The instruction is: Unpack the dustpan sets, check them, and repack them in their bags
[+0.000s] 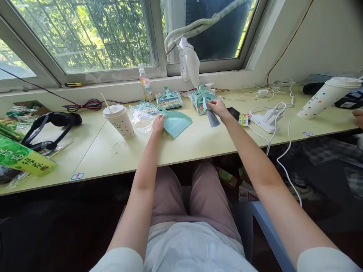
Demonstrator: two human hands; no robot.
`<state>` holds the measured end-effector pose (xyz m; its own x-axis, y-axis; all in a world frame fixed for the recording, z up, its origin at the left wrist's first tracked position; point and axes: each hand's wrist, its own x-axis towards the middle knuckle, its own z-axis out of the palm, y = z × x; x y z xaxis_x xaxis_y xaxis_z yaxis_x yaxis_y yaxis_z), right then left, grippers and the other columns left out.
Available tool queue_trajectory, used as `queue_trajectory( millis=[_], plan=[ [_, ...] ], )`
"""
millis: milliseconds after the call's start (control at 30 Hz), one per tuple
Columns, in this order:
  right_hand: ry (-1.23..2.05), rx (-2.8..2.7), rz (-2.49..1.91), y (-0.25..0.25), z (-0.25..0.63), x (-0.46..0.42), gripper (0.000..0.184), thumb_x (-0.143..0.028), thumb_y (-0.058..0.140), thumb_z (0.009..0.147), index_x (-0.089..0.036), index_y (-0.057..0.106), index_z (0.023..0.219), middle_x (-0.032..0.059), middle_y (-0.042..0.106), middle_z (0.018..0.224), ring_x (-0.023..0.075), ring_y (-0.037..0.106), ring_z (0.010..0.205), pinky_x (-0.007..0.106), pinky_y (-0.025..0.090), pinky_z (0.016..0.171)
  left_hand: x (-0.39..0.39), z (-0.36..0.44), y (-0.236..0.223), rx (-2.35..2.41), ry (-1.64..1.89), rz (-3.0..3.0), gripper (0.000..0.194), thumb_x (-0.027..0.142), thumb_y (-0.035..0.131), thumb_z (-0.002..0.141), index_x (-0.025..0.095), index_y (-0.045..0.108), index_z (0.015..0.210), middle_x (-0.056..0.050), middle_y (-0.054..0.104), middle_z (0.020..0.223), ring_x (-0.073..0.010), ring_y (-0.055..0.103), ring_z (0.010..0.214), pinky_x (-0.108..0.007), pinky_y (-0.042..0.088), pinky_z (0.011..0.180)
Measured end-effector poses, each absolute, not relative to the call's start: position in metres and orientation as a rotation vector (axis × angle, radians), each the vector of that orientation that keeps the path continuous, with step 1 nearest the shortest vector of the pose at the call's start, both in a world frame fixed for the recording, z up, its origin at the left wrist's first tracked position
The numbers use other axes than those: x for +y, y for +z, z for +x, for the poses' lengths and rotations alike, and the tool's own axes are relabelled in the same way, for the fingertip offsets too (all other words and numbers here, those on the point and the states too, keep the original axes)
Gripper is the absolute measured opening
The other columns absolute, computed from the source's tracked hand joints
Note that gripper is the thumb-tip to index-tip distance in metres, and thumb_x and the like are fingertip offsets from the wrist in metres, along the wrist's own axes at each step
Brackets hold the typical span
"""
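Dustpan (177, 123): smooth plastic, flared | brush (212, 117): grey-bristled | hands (159, 123): gripping both

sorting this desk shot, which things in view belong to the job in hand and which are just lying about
Likely in the job:
teal dustpan, left hand on its grip
brush, in right hand
wrapped dustpan sets, perhaps

Seemingly just lying about:
straw cup
drink bottle
power strip
cable bundle
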<state>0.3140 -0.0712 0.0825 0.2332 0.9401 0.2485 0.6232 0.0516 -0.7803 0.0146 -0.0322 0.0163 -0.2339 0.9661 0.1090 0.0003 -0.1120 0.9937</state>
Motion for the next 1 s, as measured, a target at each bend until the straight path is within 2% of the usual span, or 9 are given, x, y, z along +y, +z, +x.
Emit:
queue_trajectory(
  millis=[133, 267, 367, 467, 567, 667, 767, 867, 1000],
  plan=[
    [0.14, -1.822, -2.237, 0.07, 0.324, -0.086, 0.026, -0.037, 0.078, 0.078, -0.014, 0.079, 0.091, 0.018, 0.075, 0.108, 0.035, 0.067, 0.113, 0.045, 0.048, 0.096, -0.046, 0.018, 0.022, 1.608, 1.412, 1.51, 0.03, 0.026, 0.061, 0.093, 0.021, 0.054, 0.064, -0.014, 0.063, 0.105, -0.0328, 0.046, 0.138, -0.041, 0.037, 0.117],
    [0.024, -1.908, -2.326, 0.05, 0.309, -0.093, 0.036, -0.037, 0.077, 0.08, -0.01, 0.077, 0.104, 0.0248, 0.071, 0.119, 0.0369, 0.065, 0.118, 0.046, 0.047, 0.097, -0.049, 0.021, 0.023, 1.623, 1.451, 1.533, 0.036, 0.027, 0.063, 0.092, 0.022, 0.047, 0.059, -0.014, 0.063, 0.093, -0.0366, 0.047, 0.136, -0.046, 0.035, 0.119],
    [0.021, -1.883, -2.329, 0.048, 0.306, -0.092, 0.037, -0.034, 0.079, 0.079, -0.01, 0.077, 0.106, 0.026, 0.07, 0.119, 0.0377, 0.064, 0.119, 0.046, 0.046, 0.098, -0.047, 0.02, 0.02, 1.662, 1.301, 1.591, 0.04, 0.022, 0.065, 0.089, 0.023, 0.044, 0.055, -0.013, 0.061, 0.083, -0.0376, 0.049, 0.134, -0.049, 0.032, 0.12],
    [-0.029, -1.847, -2.331, 0.057, 0.314, -0.089, 0.038, -0.031, 0.082, 0.075, -0.009, 0.077, 0.105, 0.0266, 0.071, 0.117, 0.0383, 0.066, 0.116, 0.045, 0.047, 0.096, -0.049, 0.029, 0.017, 1.585, 1.283, 1.548, 0.04, 0.014, 0.065, 0.086, 0.023, 0.043, 0.054, -0.01, 0.059, 0.075, -0.0353, 0.049, 0.135, -0.047, 0.033, 0.119],
    [-0.05, -1.899, -2.197, 0.072, 0.322, -0.087, 0.031, -0.036, 0.078, 0.078, -0.015, 0.08, 0.102, 0.0184, 0.075, 0.112, 0.0344, 0.068, 0.11, 0.042, 0.048, 0.093, -0.058, 0.044, 0.017, 1.405, 1.175, 1.633, 0.038, 0.011, 0.068, 0.084, 0.022, 0.046, 0.055, -0.009, 0.056, 0.071, -0.0346, 0.053, 0.129, -0.043, 0.037, 0.116],
    [0.064, -2.072, -2.037, 0.082, 0.315, -0.083, 0.026, -0.04, 0.076, 0.081, -0.023, 0.082, 0.099, 0.0086, 0.079, 0.105, 0.0287, 0.07, 0.104, 0.037, 0.049, 0.091, -0.066, 0.051, 0.024, 1.192, 1.199, 1.728, 0.028, 0.015, 0.072, 0.084, 0.021, 0.054, 0.063, -0.01, 0.06, 0.083, -0.0341, 0.056, 0.126, -0.038, 0.044, 0.108],
    [0.0, -2.236, -2.004, 0.082, 0.291, -0.082, 0.024, -0.038, 0.078, 0.08, -0.022, 0.083, 0.097, 0.0097, 0.079, 0.105, 0.0295, 0.069, 0.104, 0.037, 0.049, 0.09, -0.07, 0.04, 0.031, 1.068, 1.449, 1.733, 0.019, 0.03, 0.077, 0.084, 0.02, 0.061, 0.08, -0.013, 0.063, 0.108, -0.0347, 0.049, 0.135, -0.035, 0.049, 0.102],
    [-0.133, -2.379, -1.956, 0.076, 0.265, -0.084, 0.023, -0.032, 0.078, 0.081, -0.02, 0.083, 0.101, 0.0135, 0.078, 0.111, 0.0317, 0.068, 0.107, 0.039, 0.049, 0.09, -0.07, 0.029, 0.032, 0.933, 1.452, 1.901, 0.036, 0.04, 0.086, 0.074, 0.022, 0.063, 0.095, -0.014, 0.06, 0.126, -0.0346, 0.045, 0.14, -0.036, 0.049, 0.105],
    [-0.252, -2.464, -1.923, 0.073, 0.256, -0.091, 0.021, -0.025, 0.077, 0.084, -0.021, 0.082, 0.103, 0.0139, 0.077, 0.114, 0.0313, 0.069, 0.107, 0.039, 0.048, 0.093, -0.072, 0.04, 0.026, 0.799, 1.309, 2.05, 0.045, 0.031, 0.092, 0.066, 0.021, 0.065, 0.1, -0.014, 0.059, 0.126, -0.0345, 0.048, 0.137, -0.041, 0.044, 0.112]
  ],
)
